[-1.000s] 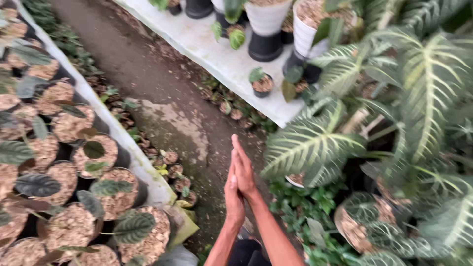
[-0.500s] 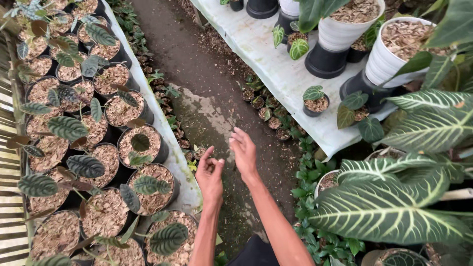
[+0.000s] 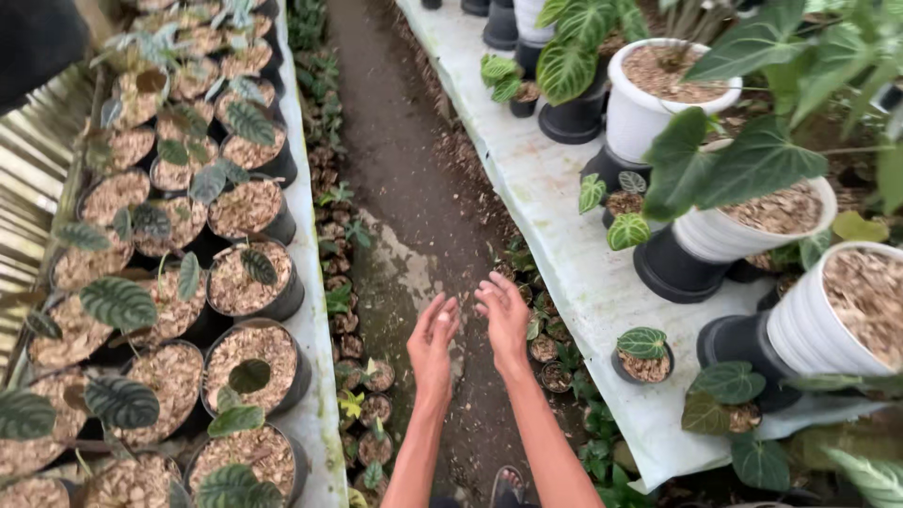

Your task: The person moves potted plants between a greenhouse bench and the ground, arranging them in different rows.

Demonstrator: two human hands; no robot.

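Your left hand (image 3: 433,346) hangs at about 6 o'clock, low in the view, fingers loosely spread and slightly curled, palm turned inward, holding nothing and touching nothing. Your right hand (image 3: 505,315) sits just beside it at about 5 o'clock, a little higher, equally open and empty, its fingers relaxed and apart; the two palms face each other with a narrow gap between them. Below both hands runs the dirt path (image 3: 414,198), which stretches away toward 12 o'clock between two raised benches. At 7 o'clock, near your left forearm, a black pot (image 3: 259,356) filled with bark chips carries a small dark leaf, one of many such pots crowding the left bench out to 10 and 11 o'clock. At 4 o'clock, near your right hand, a small black pot (image 3: 645,356) with a veined round leaf stands on the white sheet (image 3: 555,179) that covers the right bench. Further out at 2 o'clock, large white pots (image 3: 658,99) stand on black bases among broad green leaves. Tiny seedling pots (image 3: 362,376) line the path's edges.
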